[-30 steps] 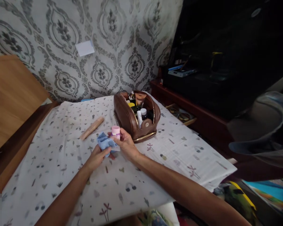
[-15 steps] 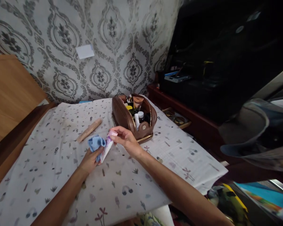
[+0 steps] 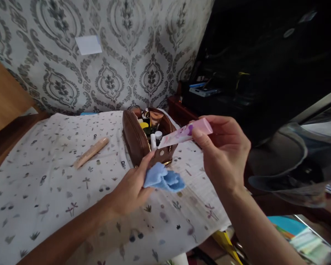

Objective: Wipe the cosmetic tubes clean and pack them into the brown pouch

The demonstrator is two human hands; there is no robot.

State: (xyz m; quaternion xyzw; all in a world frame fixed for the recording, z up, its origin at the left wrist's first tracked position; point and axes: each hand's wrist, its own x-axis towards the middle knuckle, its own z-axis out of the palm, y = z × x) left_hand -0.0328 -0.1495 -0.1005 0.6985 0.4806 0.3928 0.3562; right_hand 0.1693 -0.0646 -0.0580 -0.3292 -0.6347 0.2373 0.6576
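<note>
Between the thumb and fingers of my right hand is a white squeeze tube with a pink cap and purple print, raised and tilted in front of the bag. My left hand grips a crumpled light-blue cloth low over the table. Just behind both hands stands a brown cosmetic bag, unzipped. It contains a copper-coloured tube, a white stick-shaped container and other small bottles, partly hidden by the held tube. A beige tube lies on the cloth-covered table to the left.
A patterned white sheet covers the table, which meets a wallpapered wall. At the right are a dark screen-like panel and a clear plastic bag. A wooden panel stands at the left.
The tube has left the cloth; my right hand has lifted it up and to the right. My left hand with the cloth has shifted right, nearer the bag. The view has turned slightly.
</note>
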